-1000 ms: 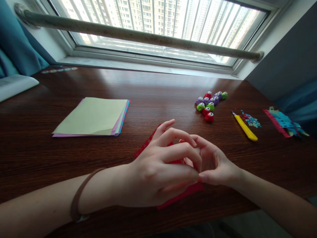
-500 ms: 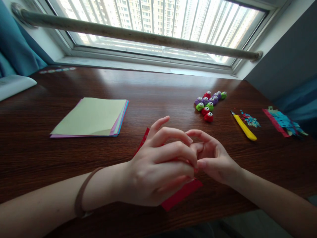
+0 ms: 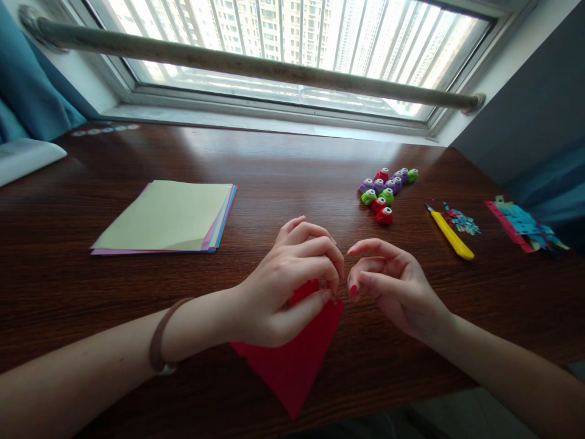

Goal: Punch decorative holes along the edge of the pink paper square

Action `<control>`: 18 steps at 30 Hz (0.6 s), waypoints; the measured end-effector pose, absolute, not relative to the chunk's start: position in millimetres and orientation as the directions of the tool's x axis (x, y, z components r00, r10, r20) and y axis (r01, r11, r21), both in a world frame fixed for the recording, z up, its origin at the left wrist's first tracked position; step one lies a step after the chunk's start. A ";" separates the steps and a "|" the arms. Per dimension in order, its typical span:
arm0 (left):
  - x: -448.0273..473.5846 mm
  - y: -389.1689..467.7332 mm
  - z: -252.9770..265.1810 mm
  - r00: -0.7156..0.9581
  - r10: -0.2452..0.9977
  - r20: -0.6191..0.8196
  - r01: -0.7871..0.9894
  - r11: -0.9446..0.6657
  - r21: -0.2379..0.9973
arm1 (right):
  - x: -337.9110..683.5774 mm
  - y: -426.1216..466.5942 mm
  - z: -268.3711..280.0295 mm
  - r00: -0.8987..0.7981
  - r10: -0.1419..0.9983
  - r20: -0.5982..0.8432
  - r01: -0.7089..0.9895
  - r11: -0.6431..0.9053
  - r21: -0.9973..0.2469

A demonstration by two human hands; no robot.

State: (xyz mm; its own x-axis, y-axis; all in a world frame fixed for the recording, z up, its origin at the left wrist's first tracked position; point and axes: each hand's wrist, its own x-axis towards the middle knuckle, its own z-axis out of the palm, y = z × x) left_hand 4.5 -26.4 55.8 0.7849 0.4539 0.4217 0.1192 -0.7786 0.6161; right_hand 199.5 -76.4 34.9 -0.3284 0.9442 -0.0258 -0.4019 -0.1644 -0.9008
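Red paper (image 3: 299, 366) is pinched btw. thumb & fingers of our L hand (image 3: 283, 281), one corner pointing toward us below this grip. Just right of it, our R hand (image 3: 404, 289) has a small red bit (image 3: 353, 291) at one fingertip; if squeezed, we cannot tell. Beyond grip: paper stack (image 3: 169, 214) left, toys (image 3: 387, 197) & yellow cutter (image 3: 451, 236) right.

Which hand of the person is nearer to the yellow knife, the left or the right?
The right hand. It is to the left of the yellow knife and closer to the camera; the left hand is farther left, holding the red paper.
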 end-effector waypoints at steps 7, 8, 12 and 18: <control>5.9 -38.1 52.8 0.768 0.577 0.279 0.539 -0.817 0.206 | 200.1 -74.9 36.0 -0.307 0.951 -0.039 -0.410 -0.169 -0.896; 5.3 -45.0 53.7 0.755 0.602 0.260 0.597 -0.795 0.106 | 200.1 -74.4 35.6 -0.296 0.954 -0.042 -0.412 -0.167 -0.896; 2.7 -82.7 54.1 0.776 0.625 -0.081 0.610 -0.778 -0.150 | 201.9 -67.7 34.9 -0.251 0.967 -0.053 -0.391 -0.151 -0.908; -1.1 -117.3 29.8 0.767 0.614 -0.185 0.592 -0.789 -0.162 | 234.3 -33.2 44.9 0.070 0.997 0.043 -0.073 0.048 -0.996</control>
